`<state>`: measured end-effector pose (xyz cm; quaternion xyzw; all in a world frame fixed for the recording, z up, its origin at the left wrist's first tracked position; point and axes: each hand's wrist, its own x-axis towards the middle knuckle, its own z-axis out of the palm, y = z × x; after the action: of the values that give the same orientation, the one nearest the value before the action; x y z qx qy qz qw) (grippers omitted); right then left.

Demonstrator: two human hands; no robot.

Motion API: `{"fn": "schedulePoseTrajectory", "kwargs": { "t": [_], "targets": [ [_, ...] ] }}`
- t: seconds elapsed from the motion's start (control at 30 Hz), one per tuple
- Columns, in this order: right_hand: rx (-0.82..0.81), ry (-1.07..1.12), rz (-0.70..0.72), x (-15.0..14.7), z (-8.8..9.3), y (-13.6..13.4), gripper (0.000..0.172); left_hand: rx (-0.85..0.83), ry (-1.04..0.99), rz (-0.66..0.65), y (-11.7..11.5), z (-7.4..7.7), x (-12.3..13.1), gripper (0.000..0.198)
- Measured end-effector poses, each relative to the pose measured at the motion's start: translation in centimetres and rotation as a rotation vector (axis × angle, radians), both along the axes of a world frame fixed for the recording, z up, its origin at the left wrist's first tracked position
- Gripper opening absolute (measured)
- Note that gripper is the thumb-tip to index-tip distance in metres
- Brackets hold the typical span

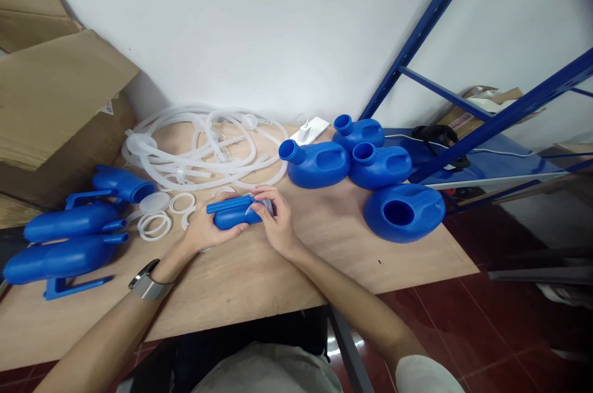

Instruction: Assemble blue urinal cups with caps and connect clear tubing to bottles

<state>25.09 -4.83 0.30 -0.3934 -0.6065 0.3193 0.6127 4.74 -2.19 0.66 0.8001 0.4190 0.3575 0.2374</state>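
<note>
My left hand (204, 227) is wrapped round the body of a blue plastic urinal bottle (231, 217), lying sideways with its long handle uppermost. At the bottle's right end, my right hand (278, 220) has thumb and fingers closed on a thin whitish piece. Most of that piece is hidden by the fingers, so I cannot tell its kind. Just left of my left hand lie white rings (155, 226) and a round white cap (155, 202). Behind the hands spreads a coil of clear tubing (208, 164) with whitish funnel-like ends.
Several wide-necked blue bottles (317, 164) stand to the right on the wooden table (287, 275). More blue bottles (69, 223) lie at the left. An open cardboard box (60, 102) rises behind them. A white power strip (315, 130) lies by the wall; a blue metal rack (426, 28) stands right.
</note>
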Motion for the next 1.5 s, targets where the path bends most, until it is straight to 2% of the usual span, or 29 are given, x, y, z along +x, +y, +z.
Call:
{"fn": "schedulePoseTrajectory", "kwargs": {
  "t": [0.13, 0.27, 0.33, 0.57, 0.67, 0.83, 1.13, 1.33, 1.5],
  "targets": [
    [0.021, 0.077, -0.056, -0.6, -0.7, 0.0, 0.018, 0.019, 0.019, -0.002, 0.0, 0.0, 0.1, 0.055],
    [-0.067, 0.162, -0.063, -1.0, -1.4, 0.0, 0.022, 0.017, 0.044, 0.017, 0.0, -0.1, 0.0, 0.057],
    [-0.084, 0.135, -0.080, -0.9, -1.4, 0.0, 0.023, 0.017, 0.055, 0.031, 0.0, -0.1, 0.0, 0.057],
    [0.048, -0.056, -0.067, 0.0, -0.2, -0.4, 0.030, 0.018, 0.009, 0.033, -0.1, 0.1, 0.0, 0.057],
    [0.062, -0.028, -0.075, 0.0, -0.3, -0.3, 0.033, -0.009, -0.032, 0.013, 0.0, 0.2, 0.1, 0.056],
    [-0.025, 0.128, -0.116, -0.1, -0.5, -0.3, 0.036, -0.047, -0.082, 0.022, 0.2, 0.2, 0.0, 0.055],
    [0.195, -0.202, 0.005, 1.6, -0.7, 0.6, 0.029, -0.094, -0.072, -0.020, -0.1, 0.7, 0.3, 0.052],
    [0.303, -0.088, -0.032, 1.0, -0.9, 0.7, 0.023, -0.149, -0.126, -0.074, 0.0, 0.3, 0.2, 0.052],
    [0.221, -0.095, -0.050, 0.7, -0.8, 0.5, 0.023, -0.176, -0.150, -0.071, 0.0, 0.0, 0.1, 0.050]
  ]
}}
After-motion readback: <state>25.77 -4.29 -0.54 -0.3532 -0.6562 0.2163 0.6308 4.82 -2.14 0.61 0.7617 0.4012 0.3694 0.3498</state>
